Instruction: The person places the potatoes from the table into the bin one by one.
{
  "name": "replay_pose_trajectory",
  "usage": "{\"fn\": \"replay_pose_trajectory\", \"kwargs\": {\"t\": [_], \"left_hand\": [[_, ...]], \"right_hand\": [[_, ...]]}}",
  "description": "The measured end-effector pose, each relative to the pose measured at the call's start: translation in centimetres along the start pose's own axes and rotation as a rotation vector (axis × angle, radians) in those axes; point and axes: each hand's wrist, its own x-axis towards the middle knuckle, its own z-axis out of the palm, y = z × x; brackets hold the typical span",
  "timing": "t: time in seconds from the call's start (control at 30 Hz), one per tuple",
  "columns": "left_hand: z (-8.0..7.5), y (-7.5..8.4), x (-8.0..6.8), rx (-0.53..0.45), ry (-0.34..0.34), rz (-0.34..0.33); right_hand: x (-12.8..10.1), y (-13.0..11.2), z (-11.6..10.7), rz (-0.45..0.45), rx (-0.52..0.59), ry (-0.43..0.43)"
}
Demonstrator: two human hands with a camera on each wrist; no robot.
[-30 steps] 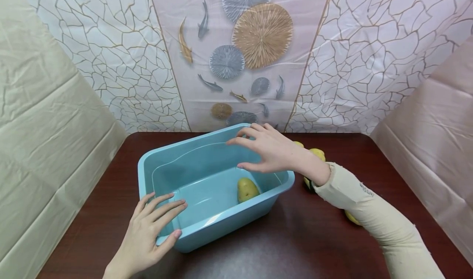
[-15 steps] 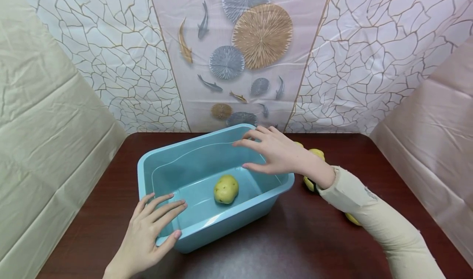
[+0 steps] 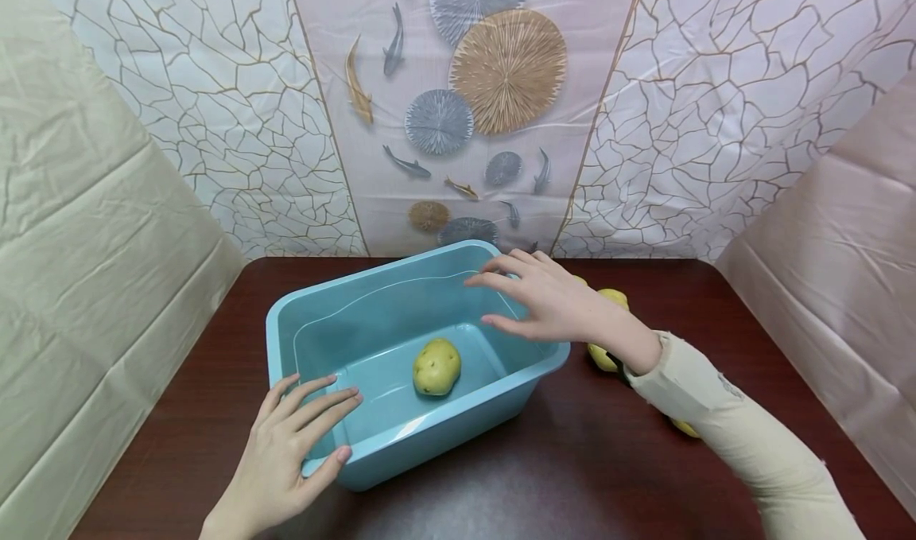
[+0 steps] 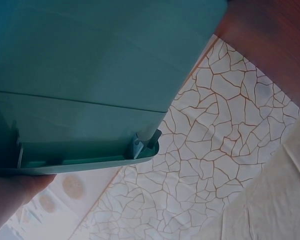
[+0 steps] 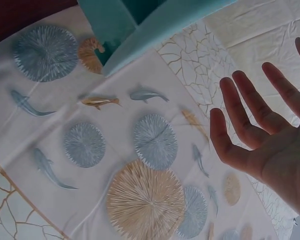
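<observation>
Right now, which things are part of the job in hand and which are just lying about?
In the job:
blue tub
potato in the tub
potatoes on the table, beside the tub
left hand, resting on the tub's near rim
right hand, empty above the tub

Lying about:
dark table
patterned backdrop

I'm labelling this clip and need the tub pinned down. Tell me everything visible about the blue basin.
The blue basin is a rectangular tub of smooth, glossy light-blue plastic with rounded corners and a flat out-turned rim. It stands upright, skewed, on the dark wooden table. One yellowish potato lies on its floor. The left hand rests on its near corner rim; the right hand hovers open above its far right end.
</observation>
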Motion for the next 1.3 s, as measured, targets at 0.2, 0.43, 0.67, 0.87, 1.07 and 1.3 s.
{"fn": "replay_pose_trajectory", "kwargs": {"t": [0.2, 0.43, 0.67, 0.87, 1.07, 1.3], "left_hand": [[0.0, 0.0, 0.0, -0.003, -0.001, -0.003], [0.0, 0.1, 0.0, -0.005, -0.006, -0.012], [-0.1, 0.1, 0.0, 0.001, -0.021, -0.021], [-0.2, 0.1, 0.0, 0.003, -0.023, -0.018], [-0.1, 0.0, 0.0, 0.003, -0.012, -0.011], [0.0, 0.1, 0.0, -0.001, -0.007, -0.011]], "right_hand": [[-0.6, 0.2, 0.1, -0.001, 0.007, 0.041], [-1.2, 0.2, 0.0, 0.027, 0.028, 0.051], [-1.8, 0.2, 0.0, 0.038, 0.057, 0.067], [-2.3, 0.3, 0.1, 0.039, 0.084, 0.089], [-2.9, 0.5, 0.2, 0.036, 0.087, 0.120], [-3.6, 0.8, 0.3, 0.042, 0.094, 0.138]]}}
